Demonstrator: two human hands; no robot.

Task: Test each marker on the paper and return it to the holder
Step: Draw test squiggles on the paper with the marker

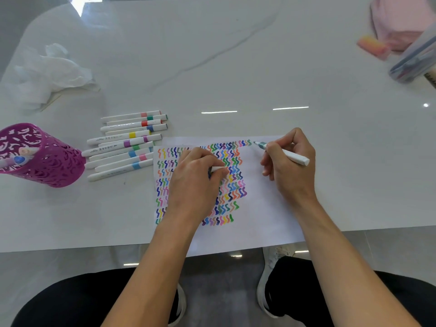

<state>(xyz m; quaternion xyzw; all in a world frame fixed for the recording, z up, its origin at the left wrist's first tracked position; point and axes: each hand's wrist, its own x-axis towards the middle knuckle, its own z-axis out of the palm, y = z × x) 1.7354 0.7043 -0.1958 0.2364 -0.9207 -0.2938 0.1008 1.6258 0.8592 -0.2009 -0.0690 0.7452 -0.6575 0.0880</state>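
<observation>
Marker in use: a white marker (pixel 296 157) with a grey-green tip, pointing at the upper right corner of the paper (pixel 264 208), just right of the top row's last squiggle; whether the tip touches cannot be told.
Right hand (pixel 287 161): fingers curled round that marker's barrel in a writing grip.
Left hand (pixel 195 182): lies on the middle of the paper, fingers curled, pinching a small white cap (pixel 217 169); it covers part of the coloured squiggles.
Holder (pixel 54 161): one magenta cut-out cup at the left edge of the frame, with two markers showing in it, one blue-ended, one peach.
Loose markers (pixel 122 142): about twelve in a stacked row between the holder and the paper; their overlap blurs the count, and the lower ones reach the paper's left edge.
Table (pixel 236 67): white, glossy.
Upper left: one crumpled tissue (pixel 52 72).
Upper right: one clear case (pixel 415 57) of pens, one orange-pink block (pixel 372 46), both blurred.
</observation>
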